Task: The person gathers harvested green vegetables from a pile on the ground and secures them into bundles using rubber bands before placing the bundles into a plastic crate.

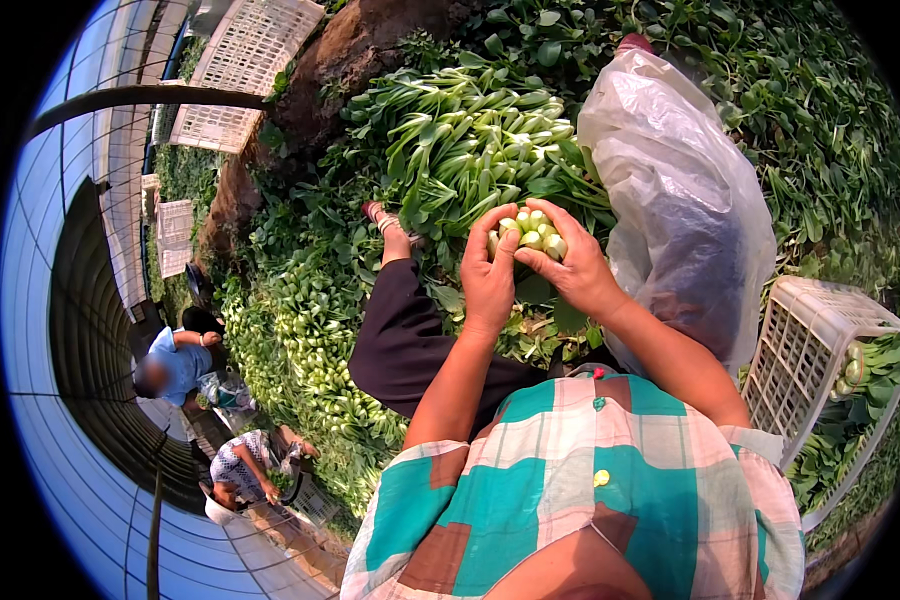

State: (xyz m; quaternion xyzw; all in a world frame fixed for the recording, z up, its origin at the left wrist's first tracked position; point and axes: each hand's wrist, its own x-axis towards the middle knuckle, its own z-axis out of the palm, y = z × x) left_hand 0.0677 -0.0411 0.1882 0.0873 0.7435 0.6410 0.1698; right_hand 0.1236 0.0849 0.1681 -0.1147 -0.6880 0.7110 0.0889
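A bunch of leafy greens with pale cut stem ends, like bok choy (534, 234), is held between my two hands. My left hand (489, 270) wraps its left side, thumb against the stems. On the other side, my right hand (574, 262) presses the bunch with fingers over the top and thumb below. The stem ends face up toward me, while the leaves hang mostly hidden underneath. Just beyond my hands lies a heap of the same loose greens (487, 142), many with pale stems turned toward me.
Clear plastic sheeting (667, 172) covers my right leg. A white plastic crate (802, 345) at right holds greens, one bundle tied. More cut greens (307, 345) spread at left. Two people (184, 364) work farther left. Pale crates (244, 67) stand beyond an earth mound (352, 64).
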